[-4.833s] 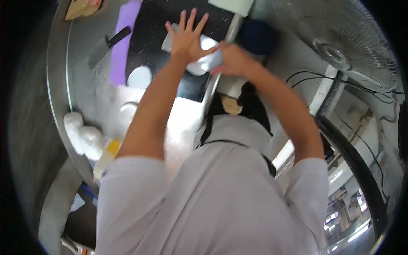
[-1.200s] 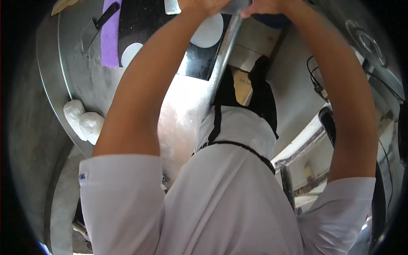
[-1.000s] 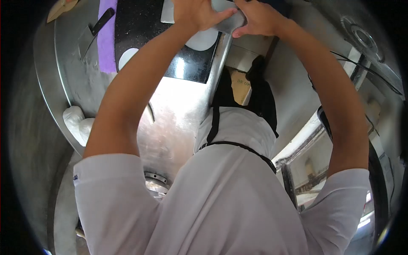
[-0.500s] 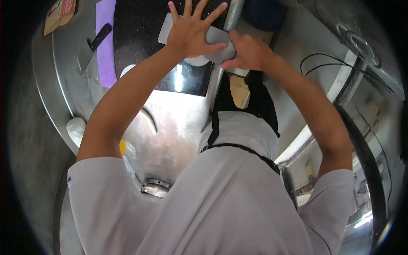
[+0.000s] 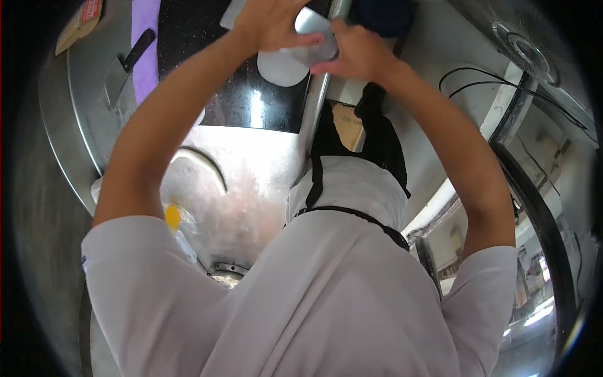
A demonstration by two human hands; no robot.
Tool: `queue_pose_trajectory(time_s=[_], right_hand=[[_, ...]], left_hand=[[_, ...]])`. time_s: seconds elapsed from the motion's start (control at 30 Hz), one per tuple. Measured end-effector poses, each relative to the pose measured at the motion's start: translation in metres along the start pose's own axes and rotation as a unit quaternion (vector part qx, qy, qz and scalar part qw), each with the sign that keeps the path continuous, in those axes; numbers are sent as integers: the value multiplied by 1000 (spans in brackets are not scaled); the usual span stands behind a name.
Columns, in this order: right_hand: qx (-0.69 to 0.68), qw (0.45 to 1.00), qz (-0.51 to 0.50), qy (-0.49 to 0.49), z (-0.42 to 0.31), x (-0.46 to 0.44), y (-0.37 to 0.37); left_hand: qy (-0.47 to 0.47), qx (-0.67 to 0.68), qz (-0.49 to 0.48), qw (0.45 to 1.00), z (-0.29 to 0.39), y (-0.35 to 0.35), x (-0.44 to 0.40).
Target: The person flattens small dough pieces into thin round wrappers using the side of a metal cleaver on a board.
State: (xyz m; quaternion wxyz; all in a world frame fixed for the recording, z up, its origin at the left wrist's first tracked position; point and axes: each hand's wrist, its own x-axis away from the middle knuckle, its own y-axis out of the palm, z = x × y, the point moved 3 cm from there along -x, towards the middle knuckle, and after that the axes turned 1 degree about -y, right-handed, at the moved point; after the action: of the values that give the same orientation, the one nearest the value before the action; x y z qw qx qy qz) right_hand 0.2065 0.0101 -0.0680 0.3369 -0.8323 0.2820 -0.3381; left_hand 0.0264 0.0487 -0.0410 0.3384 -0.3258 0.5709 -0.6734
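Observation:
A flat, shiny metal plate (image 5: 312,22) lies across the right side of a black board (image 5: 254,103), over a thin white disc (image 5: 282,68). My left hand (image 5: 271,24) rests on the plate with its thumb stretched out to the right; the other fingers are partly cut off by the top edge. At the plate's right end my right hand (image 5: 357,51) grips it between thumb and fingers, near the metal counter edge. Another white disc (image 5: 200,117) barely shows beside my left forearm.
On the steel counter (image 5: 251,182) are a purple cloth (image 5: 146,56), a wide-bladed knife (image 5: 119,74), a curved white strip (image 5: 204,163) and a yellow item (image 5: 173,217). A cardboard box (image 5: 78,28) sits at upper left. A fan (image 5: 527,53) and black cables (image 5: 483,81) are at right.
Both hands and the plate appear higher and further left than half a second ago. More of the white disc shows below the plate. The curved strip is less covered by my left arm.

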Motion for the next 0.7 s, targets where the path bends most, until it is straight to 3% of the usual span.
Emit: queue_pose_trajectory(time_s=[0.07, 0.1, 0.13, 0.2, 0.33, 0.37, 0.47, 0.5, 0.53, 0.6, 0.7], right_hand=[[42, 996, 75, -32, 4, -11, -17], [5, 978, 133, -160, 3, -22, -29], [7, 978, 137, -159, 6, -26, -34], [37, 998, 53, -12, 4, -33, -50], [-43, 998, -40, -28, 17, 4, -4], [-73, 994, 33, -76, 20, 11, 7], [-39, 998, -3, -49, 34, -9, -14], [72, 946, 144, -282, 47, -25, -19], [75, 945, 146, -283, 38, -28, -36], [80, 988, -3, -132, 24, -47, -67], [42, 994, -46, -92, 22, -32, -44]], left_hand=[[-3, -78, 58, 995, -10, -3, -11], [-17, -61, 59, 996, -15, -7, -17], [-27, -46, 60, 997, -18, -11, -24], [-28, -27, 62, 997, -17, -17, -24], [1, 22, -72, 997, 11, -9, 5], [5, 24, -39, 999, 12, 0, 3], [-17, -10, 33, 999, 1, 2, -11], [-31, -40, 74, 996, 0, 0, -12], [-31, -42, 77, 996, -4, 3, -15], [-80, -44, 114, 989, -17, -3, -27], [-52, 1, 45, 998, -7, 3, -10]])
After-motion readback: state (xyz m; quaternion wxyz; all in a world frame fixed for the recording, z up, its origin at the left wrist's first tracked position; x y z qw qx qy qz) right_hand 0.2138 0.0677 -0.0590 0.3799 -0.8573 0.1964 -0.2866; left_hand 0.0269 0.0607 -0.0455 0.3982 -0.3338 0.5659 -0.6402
